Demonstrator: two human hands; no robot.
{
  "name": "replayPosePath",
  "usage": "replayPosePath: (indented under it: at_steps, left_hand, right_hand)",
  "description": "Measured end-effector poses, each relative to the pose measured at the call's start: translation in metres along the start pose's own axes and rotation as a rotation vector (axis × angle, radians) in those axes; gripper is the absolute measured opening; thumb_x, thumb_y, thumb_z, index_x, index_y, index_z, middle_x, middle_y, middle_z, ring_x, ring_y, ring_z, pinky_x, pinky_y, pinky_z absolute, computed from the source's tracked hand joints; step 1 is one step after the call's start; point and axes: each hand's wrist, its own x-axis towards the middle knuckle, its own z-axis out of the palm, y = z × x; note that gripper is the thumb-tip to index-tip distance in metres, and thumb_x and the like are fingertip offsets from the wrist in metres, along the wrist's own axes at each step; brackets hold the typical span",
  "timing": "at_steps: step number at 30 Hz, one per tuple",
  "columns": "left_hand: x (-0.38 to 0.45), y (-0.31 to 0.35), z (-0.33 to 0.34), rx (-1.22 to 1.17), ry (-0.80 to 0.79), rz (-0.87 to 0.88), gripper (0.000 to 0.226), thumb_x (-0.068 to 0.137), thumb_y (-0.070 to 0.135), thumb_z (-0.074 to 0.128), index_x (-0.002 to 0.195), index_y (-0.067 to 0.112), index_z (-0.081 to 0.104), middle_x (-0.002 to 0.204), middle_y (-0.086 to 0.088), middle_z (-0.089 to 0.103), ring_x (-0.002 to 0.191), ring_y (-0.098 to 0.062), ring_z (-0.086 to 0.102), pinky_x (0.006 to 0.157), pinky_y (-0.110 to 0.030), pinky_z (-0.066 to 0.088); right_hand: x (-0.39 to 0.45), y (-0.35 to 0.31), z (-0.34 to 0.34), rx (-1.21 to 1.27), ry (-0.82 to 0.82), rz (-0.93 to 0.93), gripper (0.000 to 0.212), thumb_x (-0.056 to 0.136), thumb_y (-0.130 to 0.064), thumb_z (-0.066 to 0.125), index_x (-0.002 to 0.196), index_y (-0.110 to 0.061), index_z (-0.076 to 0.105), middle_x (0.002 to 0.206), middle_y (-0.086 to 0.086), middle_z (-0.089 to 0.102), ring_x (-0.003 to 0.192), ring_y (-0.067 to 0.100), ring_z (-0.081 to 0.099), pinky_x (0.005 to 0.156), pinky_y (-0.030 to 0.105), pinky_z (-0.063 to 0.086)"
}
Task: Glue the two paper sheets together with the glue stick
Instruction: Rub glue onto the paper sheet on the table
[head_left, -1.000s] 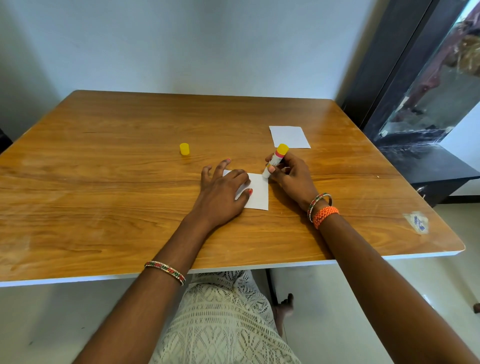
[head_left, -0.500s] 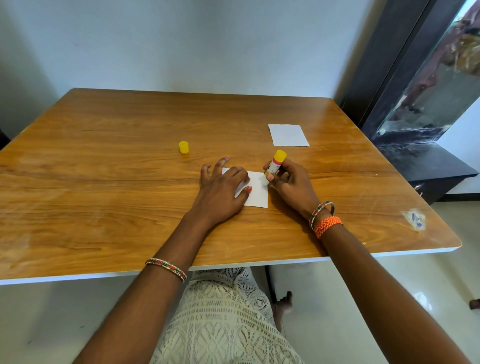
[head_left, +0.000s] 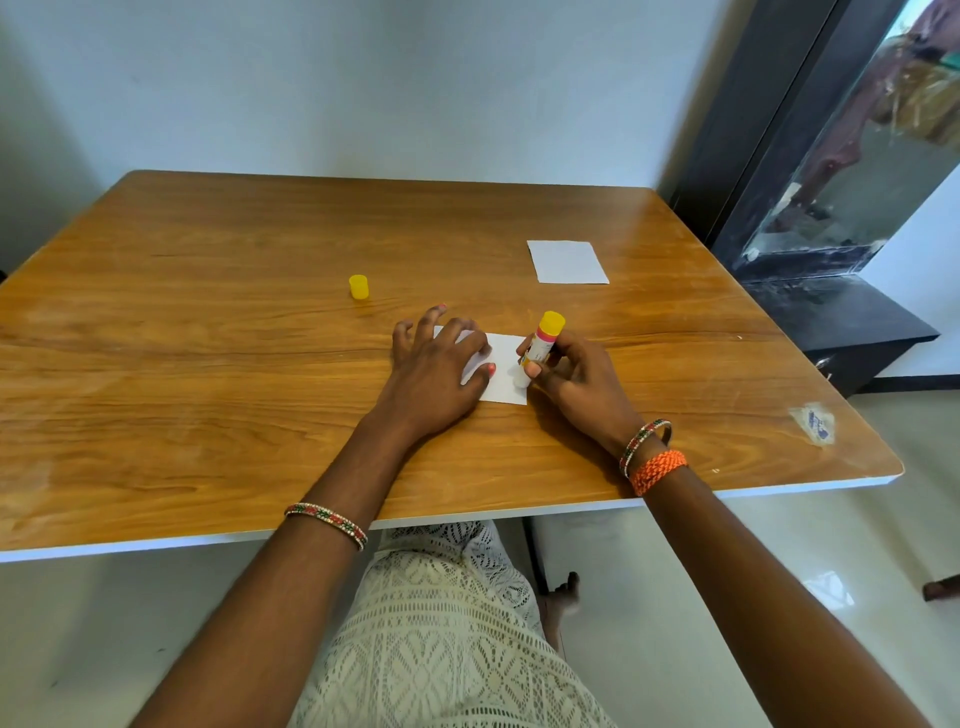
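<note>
A small white paper sheet (head_left: 503, 367) lies on the wooden table (head_left: 208, 374) in front of me. My left hand (head_left: 434, 375) rests flat on its left part, fingers spread, pinning it down. My right hand (head_left: 574, 382) grips the glue stick (head_left: 540, 344), which has a yellow base pointing up and its tip pressed on the sheet's right side. A second white paper sheet (head_left: 566, 261) lies apart at the far right of the table. The yellow glue cap (head_left: 358, 287) stands alone on the table, left of and beyond my left hand.
The table's white front edge (head_left: 467, 519) runs just before my lap. A torn sticker (head_left: 813, 423) sits near the front right corner. A dark cabinet with a mirror (head_left: 841, 218) stands right of the table. A wall closes off the far side.
My right hand has drawn the glue stick nearer along the sheet's right side, from the upper edge toward the lower part. My left hand stays on the paper.
</note>
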Motion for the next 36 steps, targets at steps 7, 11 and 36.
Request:
replayPosePath:
  at_steps: [7,11,36]
  left_hand:
    - [-0.001,0.002,-0.004,0.008,-0.017,-0.012,0.03,0.09,0.046,0.042,0.112,0.029,0.054,0.146,-0.002,0.034,0.141,-0.027,0.011,0.107,-0.048,0.011]
    - [-0.001,0.001,-0.004,0.003,-0.036,-0.017,0.031,0.09,0.047,0.042,0.113,0.03,0.054,0.147,-0.002,0.033,0.141,-0.027,0.011,0.106,-0.047,0.011]
    - [0.01,-0.026,-0.024,-1.162,0.579,-0.611,0.018,0.085,0.004,0.061,0.078,0.019,0.053,0.074,0.0,0.058,0.053,-0.007,0.055,0.05,-0.021,0.051]
  right_hand:
    - [-0.01,0.0,0.0,0.041,-0.027,-0.013,0.024,0.088,-0.016,0.062,0.111,-0.017,0.064,0.111,0.002,0.066,0.102,0.021,0.058,0.09,0.042,0.048]
    - [-0.014,-0.001,0.0,0.167,-0.1,0.023,0.019,0.088,-0.015,0.061,0.097,-0.032,0.062,0.1,-0.012,0.065,0.094,0.005,0.06,0.078,0.018,0.048]
    - [0.053,0.009,-0.02,0.906,0.109,0.258,0.019,0.083,-0.016,0.067,0.102,-0.016,0.063,0.08,0.001,0.072,0.077,0.011,0.067,0.067,0.026,0.053]
